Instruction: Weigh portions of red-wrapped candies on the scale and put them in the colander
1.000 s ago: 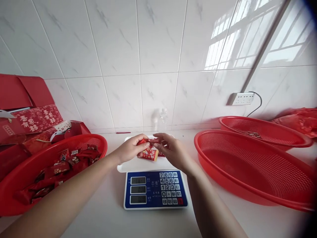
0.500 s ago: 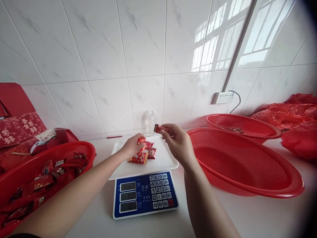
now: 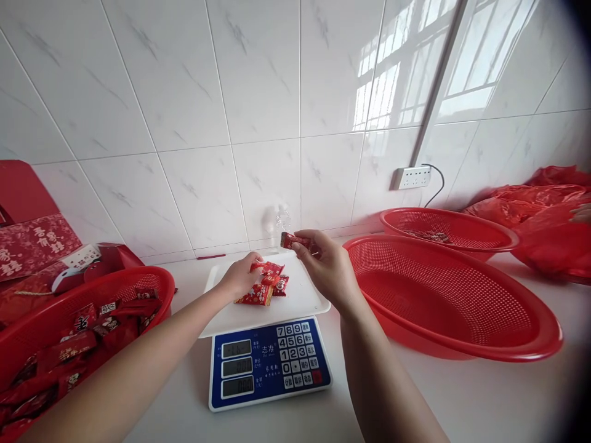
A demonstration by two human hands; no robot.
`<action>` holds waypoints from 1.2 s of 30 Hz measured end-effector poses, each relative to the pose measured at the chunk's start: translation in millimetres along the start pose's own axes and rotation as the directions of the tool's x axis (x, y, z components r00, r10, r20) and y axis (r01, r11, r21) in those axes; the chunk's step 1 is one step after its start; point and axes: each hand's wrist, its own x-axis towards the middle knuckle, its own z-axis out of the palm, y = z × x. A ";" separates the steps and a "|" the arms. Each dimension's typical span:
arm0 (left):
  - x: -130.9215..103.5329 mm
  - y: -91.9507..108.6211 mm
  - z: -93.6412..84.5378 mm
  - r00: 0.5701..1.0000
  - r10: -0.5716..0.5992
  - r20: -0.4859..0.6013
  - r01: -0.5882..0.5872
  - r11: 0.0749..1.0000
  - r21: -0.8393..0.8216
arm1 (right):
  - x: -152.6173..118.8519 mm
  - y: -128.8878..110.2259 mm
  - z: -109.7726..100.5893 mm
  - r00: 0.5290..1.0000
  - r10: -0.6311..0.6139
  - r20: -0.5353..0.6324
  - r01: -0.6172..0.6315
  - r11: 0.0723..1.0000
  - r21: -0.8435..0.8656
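My right hand (image 3: 325, 261) is closed on a small red candy packet (image 3: 290, 240), held up above the far right part of the white scale pan (image 3: 305, 295). Low over the pan, my left hand (image 3: 240, 277) pinches a red packet (image 3: 269, 269) between thumb and fingers. Under and beside it lie a larger red packet with gold edges (image 3: 255, 296) and a small red packet (image 3: 281, 285). The pan belongs to a scale with a blue keypad panel (image 3: 270, 363), nearest to me; its displays are lit faintly.
A red basket (image 3: 172, 286) of red packets stands at left, before red gift boxes (image 3: 37, 243). To the right are a large red basket (image 3: 530, 355) and a smaller one (image 3: 508, 237) behind it. Another person's hand (image 3: 582, 213) touches red plastic bags (image 3: 545, 237). A clear bottle (image 3: 283, 218) stands behind the pan.
My left hand has shifted slightly left, and the red packet in its fingers shows more. The right hand still holds its packet. Another person's hand has appeared at the far right.
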 end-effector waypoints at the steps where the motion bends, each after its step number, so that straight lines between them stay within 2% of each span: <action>1: -0.8 -0.4 0.1 1.000 0.011 -0.001 -0.011 1.000 -0.008 | -0.2 0.1 0.1 1.000 -0.001 0.000 0.001 1.000 -0.003; 9: -5.4 0.8 -7.8 0.996 0.068 -0.054 -0.074 0.990 -0.121 | 0.0 0.6 0.3 1.000 0.003 0.006 -0.003 0.999 -0.042; 15: -25.4 17.4 -20.7 0.982 0.053 -0.179 -0.105 0.950 -0.295 | 0.2 0.2 -0.2 1.000 0.001 -0.002 -0.001 0.999 -0.033; 17: -38.6 23.7 -23.2 0.966 0.030 -0.259 -0.145 0.888 -0.437 | -0.5 -0.2 -0.1 1.000 -0.001 -0.007 0.001 0.999 -0.038; 20: -59.4 29.2 -25.1 0.932 -0.045 -0.361 -0.213 0.735 -0.643 | -1.6 -1.0 0.7 1.000 -0.006 -0.014 0.006 0.999 -0.044; 24: -79.2 31.2 -28.6 0.901 -0.108 -0.421 -0.269 0.621 -0.736 | -2.1 -1.9 3.6 1.000 -0.004 -0.009 0.004 0.999 -0.033; 30: -88.5 26.8 -32.1 0.916 -0.112 -0.386 -0.255 0.582 -0.772 | -1.5 -2.2 9.7 1.000 0.013 0.006 -0.013 1.000 -0.010; 33: -88.5 22.9 -27.1 0.945 -0.121 -0.303 -0.177 0.590 -0.787 | -3.7 -1.5 17.3 0.998 0.013 0.063 -0.021 0.992 0.127; 36: -88.5 21.5 -21.3 0.973 -0.125 -0.196 -0.086 0.593 -0.801 | -10.0 -1.4 31.4 0.980 0.013 0.197 -0.076 0.945 0.318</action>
